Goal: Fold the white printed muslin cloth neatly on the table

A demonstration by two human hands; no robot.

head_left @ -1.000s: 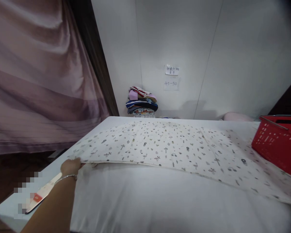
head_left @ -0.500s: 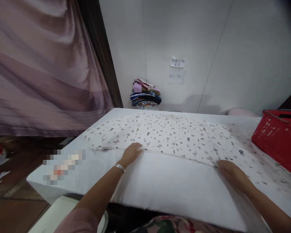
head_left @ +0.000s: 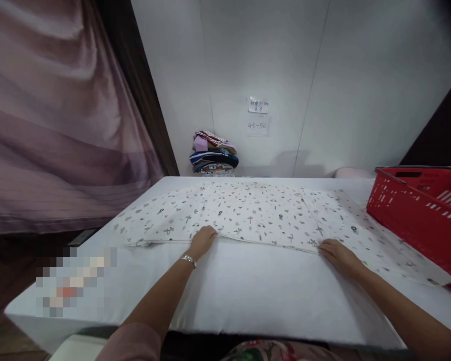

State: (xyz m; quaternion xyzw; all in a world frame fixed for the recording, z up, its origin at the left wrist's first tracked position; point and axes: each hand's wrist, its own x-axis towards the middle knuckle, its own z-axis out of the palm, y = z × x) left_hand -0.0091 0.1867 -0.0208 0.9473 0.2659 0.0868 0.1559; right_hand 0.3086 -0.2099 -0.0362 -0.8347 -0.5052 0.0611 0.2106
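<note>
A white cloth (head_left: 248,210) printed with small palm trees and other grey-brown motifs lies spread across the white-covered table (head_left: 270,291). My left hand (head_left: 203,240), with a silver bracelet at the wrist, is closed on the cloth's near edge, left of the middle. Farther right, my right hand (head_left: 338,253) pinches the same edge, its fingertips curled over the fabric. Between the two hands the edge runs nearly straight, and beside the left hand it is slightly lifted.
At the right, a red plastic basket (head_left: 417,215) stands by the cloth. Folded fabrics (head_left: 214,153) are stacked behind the table against the wall. A pink curtain (head_left: 52,120) hangs at the left. A blurred-out patch covers something on the table's left.
Both hands have closed on the cloth's near edge, the left fingers having been flatter before. The view has shifted to the right, bringing more of the red basket in.
</note>
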